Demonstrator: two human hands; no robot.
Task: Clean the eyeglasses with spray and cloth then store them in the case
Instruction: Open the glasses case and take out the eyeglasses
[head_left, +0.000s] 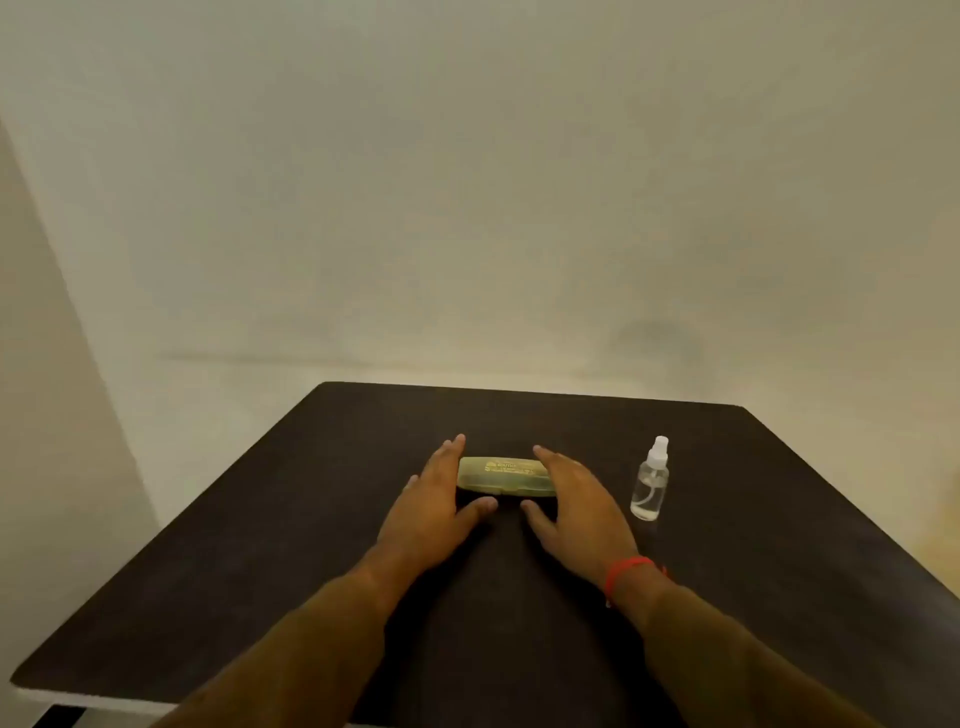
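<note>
Where the pale wall (467, 182) fills the upper part of the view, a dark, matte table (260, 545) is seen below it, its far edge set near the wall. Two bare forearms are stretched across the tabletop from the near side. The left hand (434, 499) is held flat with the fingers extended and together, and is placed against the left end of the case, the thumb spread out on the near side. The right hand (576, 512) is likewise spread wide and is laid at the right end, so that nothing is gripped by either. A closed, greenish eyeglass case (503, 475) with blurred gold lettering is bracketed between them, lying flat near the table's middle. A clear spray bottle (650, 480) with a white nozzle is stood upright just right of the right hand. A red thread bracelet (626, 569) is worn on the right wrist.
</note>
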